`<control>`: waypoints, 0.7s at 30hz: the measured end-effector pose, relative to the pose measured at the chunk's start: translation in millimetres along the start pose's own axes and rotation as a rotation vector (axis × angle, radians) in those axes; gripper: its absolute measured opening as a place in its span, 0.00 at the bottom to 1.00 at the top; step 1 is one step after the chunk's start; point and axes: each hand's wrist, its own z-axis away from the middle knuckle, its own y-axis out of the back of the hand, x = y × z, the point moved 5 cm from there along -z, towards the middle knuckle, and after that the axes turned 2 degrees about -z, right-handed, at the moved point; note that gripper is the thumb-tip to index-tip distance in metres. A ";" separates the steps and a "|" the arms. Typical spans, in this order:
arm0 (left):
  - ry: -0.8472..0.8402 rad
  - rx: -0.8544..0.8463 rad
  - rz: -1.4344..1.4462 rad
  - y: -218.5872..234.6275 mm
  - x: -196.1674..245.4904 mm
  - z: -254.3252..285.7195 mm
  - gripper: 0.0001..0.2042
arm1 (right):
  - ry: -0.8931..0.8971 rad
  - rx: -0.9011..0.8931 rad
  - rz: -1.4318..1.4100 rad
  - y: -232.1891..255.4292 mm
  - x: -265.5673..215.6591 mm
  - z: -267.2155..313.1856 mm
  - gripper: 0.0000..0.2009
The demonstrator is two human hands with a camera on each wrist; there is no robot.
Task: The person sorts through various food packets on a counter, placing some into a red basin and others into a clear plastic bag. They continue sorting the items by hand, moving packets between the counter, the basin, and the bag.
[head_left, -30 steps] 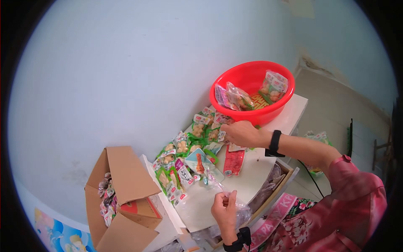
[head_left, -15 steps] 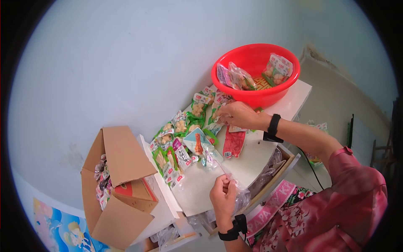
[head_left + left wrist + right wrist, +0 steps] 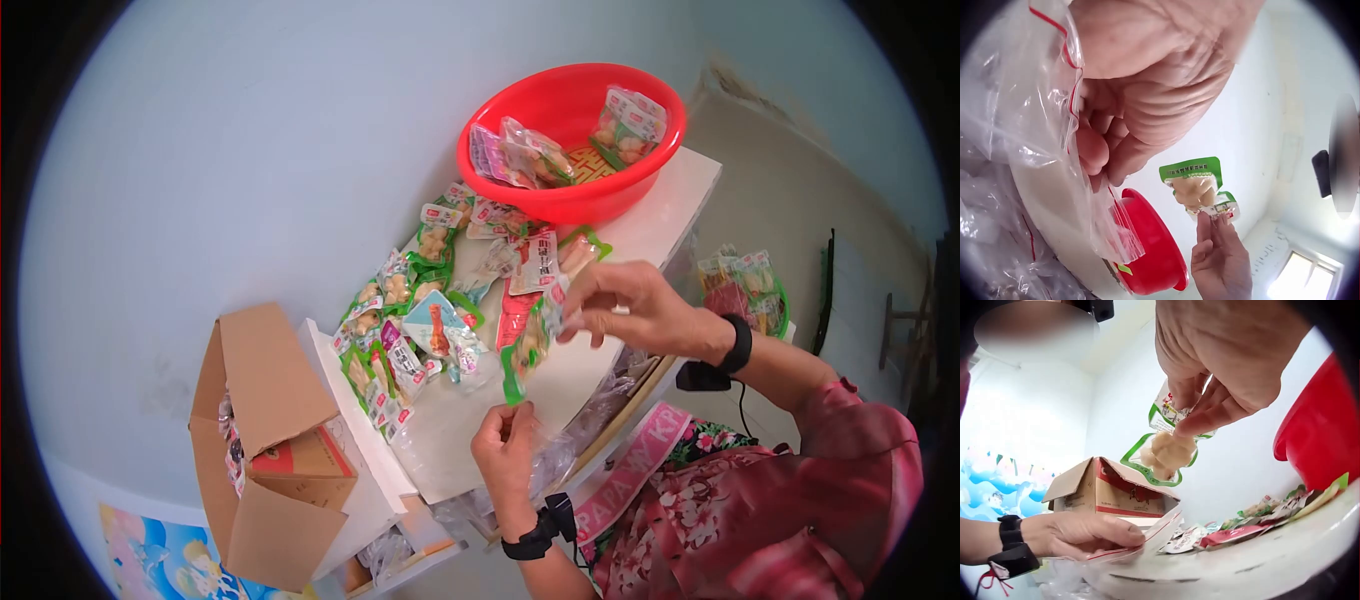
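The right hand pinches the top of a green-edged snack packet, which hangs over the front of the table. In the right wrist view pale pieces show through the packet. Below it, the left hand pinches the edge of a clear zip bag with a red strip. In the right wrist view the left hand is low, beside the bag's red line, with the packet above and apart from it. More packets lie on the table to the left.
A red basin with several packets stands at the table's back right. An open cardboard box is at the left. Clear bags fill a drawer at the front edge. A green basket of packets stands lower right.
The right hand has lifted a green-edged packet from the pile and brought it towards the left hand. The left hand keeps its pinch on the clear bag. The head view has shifted.
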 end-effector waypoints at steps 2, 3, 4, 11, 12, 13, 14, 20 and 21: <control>0.036 -0.029 0.044 -0.6 -0.5 1.3 0.07 | 0.033 -0.044 -0.002 -5.6 5.9 14.6 0.06; 0.039 -0.041 0.041 0.2 -0.8 1.9 0.08 | 0.047 -0.065 0.033 -7.8 9.1 19.2 0.06; 0.041 -0.051 0.039 0.4 -1.4 2.8 0.09 | 0.061 -0.089 0.069 -10.0 13.5 22.5 0.06; -0.035 -0.048 0.052 4.1 -6.5 2.2 0.08 | 0.247 -0.153 0.484 -3.0 41.7 33.0 0.10; -0.039 -0.038 0.058 3.1 -4.2 2.6 0.08 | 0.242 -0.146 0.514 0.3 41.3 34.0 0.10; -0.043 -0.032 0.065 1.1 -3.1 2.6 0.08 | 0.248 -0.168 0.530 0.8 39.5 35.6 0.09; -0.036 -0.019 0.069 0.0 -3.8 2.2 0.08 | 0.252 -0.186 0.549 1.6 35.3 36.9 0.09; -0.068 0.024 0.085 -1.1 -5.4 4.7 0.07 | 0.370 -0.103 0.554 -3.8 27.2 36.7 0.11; -0.083 0.034 0.090 -1.5 -5.6 6.4 0.07 | 0.400 -0.083 0.547 -4.9 26.3 36.3 0.11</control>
